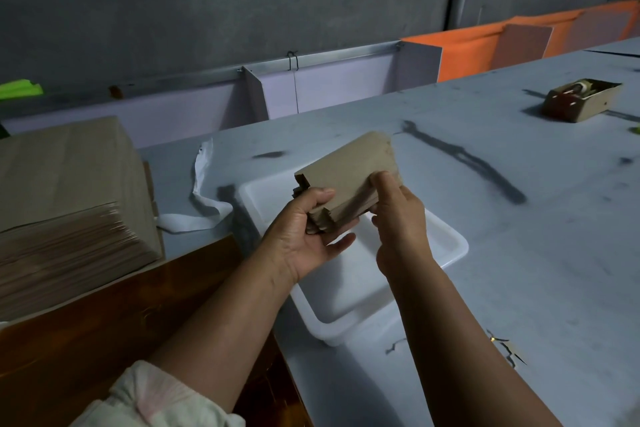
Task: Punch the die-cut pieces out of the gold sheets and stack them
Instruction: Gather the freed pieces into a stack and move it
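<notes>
While we hold the bundle of punched pieces (349, 170) in the air above the white tray (450, 246), both hands are taken up with it. Our left hand (304, 243) cups the near, notched end from below, thumb pressed on the top face and fingers (341, 242) curled underneath. Our right hand (398, 222) pinches the right edge between thumb and fingertips. The notched edges at the near end sit stepped rather than flush, so we judge that we are in the stacking half of the job, squaring freed pieces into one neat block, not punching. The stack of gold sheets (65, 184), dull tan in this dim light, waits well apart on the left, touched by neither hand. A small cardboard box (581, 99) sits far off on the bench (519, 253) and seems to play no part. Next we probably need to tap or slide the pieces until their notches line up. For that our left grip should loosen just enough to let them shift without the bundle fanning out or slipping down. Then the block wants setting down flat, most likely in the tray directly beneath, though we cannot tell for certain that it belongs there. Only after that would a hand be free to reach left for a fresh sheet.
</notes>
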Demonstrator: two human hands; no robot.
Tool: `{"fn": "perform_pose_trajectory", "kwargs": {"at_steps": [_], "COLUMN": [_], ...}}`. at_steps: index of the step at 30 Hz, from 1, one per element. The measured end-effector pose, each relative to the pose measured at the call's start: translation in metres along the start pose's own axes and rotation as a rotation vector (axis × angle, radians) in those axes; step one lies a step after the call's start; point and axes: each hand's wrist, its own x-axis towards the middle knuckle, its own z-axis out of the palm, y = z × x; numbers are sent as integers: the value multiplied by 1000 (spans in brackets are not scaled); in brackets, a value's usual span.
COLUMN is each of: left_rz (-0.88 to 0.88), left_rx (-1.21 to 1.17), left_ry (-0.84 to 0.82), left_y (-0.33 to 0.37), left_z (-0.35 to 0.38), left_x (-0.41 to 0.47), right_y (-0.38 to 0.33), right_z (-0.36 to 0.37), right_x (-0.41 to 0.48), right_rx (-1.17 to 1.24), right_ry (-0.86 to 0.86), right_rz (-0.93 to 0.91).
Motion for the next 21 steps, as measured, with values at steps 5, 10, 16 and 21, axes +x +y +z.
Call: {"fn": "perform_pose_trajectory", "kwargs": {"at_steps": [5, 10, 16, 21], "left_rz": [25, -14, -22, -17], "left_rx": [0, 71, 238, 333], "left_ry": [8, -9, 2, 72], "left_y": [7, 8, 12, 13], "left_z": [0, 1, -4, -1], "left_x": [2, 1, 1, 2], "right_y": [0, -8, -2, 5], "right_z": [-10, -18, -24, -22], "right_x": [8, 17, 21, 21], "right_rx": [-194, -55, 18, 8], "right_ry": [34, -104, -70, -73], "right_rz": [-73, 90, 167, 141]}}
